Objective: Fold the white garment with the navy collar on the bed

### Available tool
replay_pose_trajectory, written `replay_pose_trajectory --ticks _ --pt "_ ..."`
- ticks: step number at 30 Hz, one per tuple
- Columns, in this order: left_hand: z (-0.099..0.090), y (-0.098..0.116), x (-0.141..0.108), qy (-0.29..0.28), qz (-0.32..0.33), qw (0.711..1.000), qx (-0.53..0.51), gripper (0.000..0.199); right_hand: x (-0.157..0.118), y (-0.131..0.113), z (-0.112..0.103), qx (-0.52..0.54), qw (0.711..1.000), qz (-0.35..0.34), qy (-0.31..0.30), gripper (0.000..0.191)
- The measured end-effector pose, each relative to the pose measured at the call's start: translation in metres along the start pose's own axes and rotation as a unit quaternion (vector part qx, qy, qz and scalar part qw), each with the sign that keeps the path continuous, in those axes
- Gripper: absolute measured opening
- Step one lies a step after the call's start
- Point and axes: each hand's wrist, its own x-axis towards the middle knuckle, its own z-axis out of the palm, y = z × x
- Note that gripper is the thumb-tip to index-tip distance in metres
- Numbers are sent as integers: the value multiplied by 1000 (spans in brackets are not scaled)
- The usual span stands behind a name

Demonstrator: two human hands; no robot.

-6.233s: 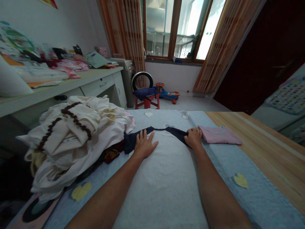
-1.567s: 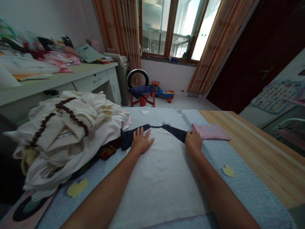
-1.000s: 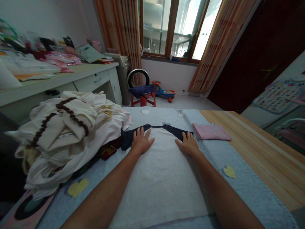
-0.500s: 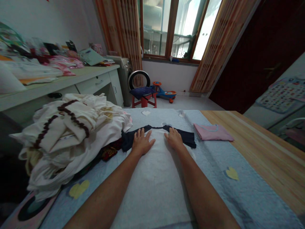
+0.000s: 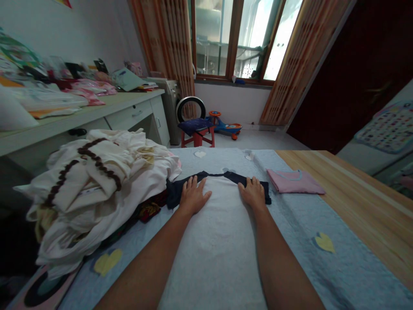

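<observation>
A T-shirt (image 5: 214, 241) with a pale body and dark navy sleeves lies spread flat in front of me, its neckline at the far end. My left hand (image 5: 194, 196) rests flat on the shirt near the left shoulder seam, fingers apart. On the right sleeve side my right hand (image 5: 254, 193) lies flat, its fingers stretched over the navy fabric. Neither hand grips anything. The shirt's near end runs out of the picture between my forearms.
A large heap of cream clothes (image 5: 106, 185) lies to the left. At the right sits a folded pink garment (image 5: 295, 183). A light blue cloth (image 5: 297, 258) with yellow hearts covers part of the wooden table (image 5: 351, 193). Beyond stand a red stool (image 5: 197, 137) and a cluttered desk (image 5: 122, 103).
My right hand has moved right, from near the collar out onto the navy sleeve. My left hand stays about where it was. The shirt's right side looks smoother and more spread.
</observation>
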Motion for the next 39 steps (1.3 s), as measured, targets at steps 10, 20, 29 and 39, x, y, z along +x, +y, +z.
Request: replay_pose_trajectory --ticks 10,20,29,39 --pt "-2 -15 1 9 -30 999 17 63 3 -7 -1 48 992 -31 115 56" --pt "-2 -22 5 25 -103 994 29 68 -21 -55 8 78 962 -262 -10 46" --pt "-24 -22 34 -9 -55 998 13 59 -24 -56 5 71 966 -250 -9 48" --pt "-26 -33 94 -66 -114 988 -78 28 -26 -57 0 81 965 -248 -6 45"
